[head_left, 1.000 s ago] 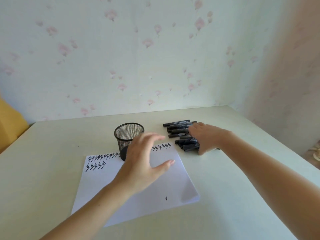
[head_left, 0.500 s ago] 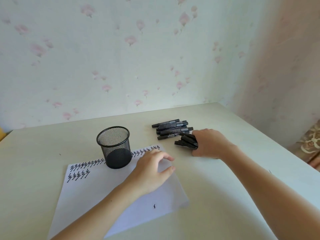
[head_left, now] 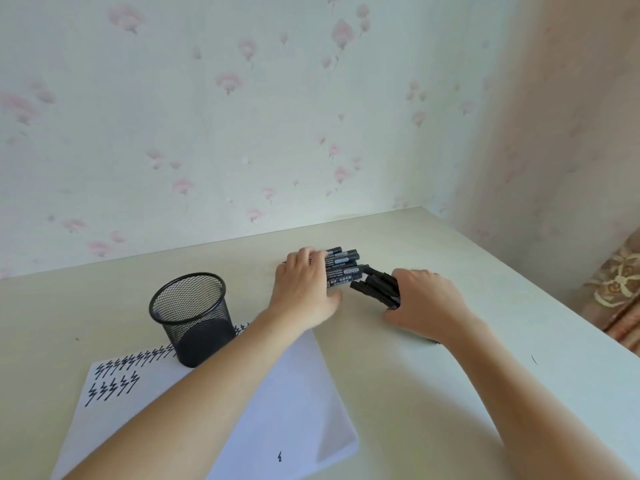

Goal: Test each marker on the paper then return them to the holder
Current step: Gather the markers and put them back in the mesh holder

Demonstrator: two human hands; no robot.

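Several black markers (head_left: 341,262) lie in a row at the back of the pale table (head_left: 450,358). My left hand (head_left: 303,289) lies over their left ends, fingers curled round them. My right hand (head_left: 424,301) grips a bundle of several black markers (head_left: 375,287) just right of that row, tips pointing left. The black mesh holder (head_left: 188,315) stands upright on the far edge of the white paper (head_left: 294,410). Rows of black zigzag marks (head_left: 114,379) fill the paper's top left.
The table meets a flowered wall (head_left: 242,133) at the back and a side wall on the right. A patterned fabric (head_left: 616,292) shows beyond the table's right edge. One small mark (head_left: 280,456) sits near the paper's front edge.
My left hand left the paper and moved up and right onto the row of markers. My right hand stayed on its bundle, which now sits a little higher off the table.
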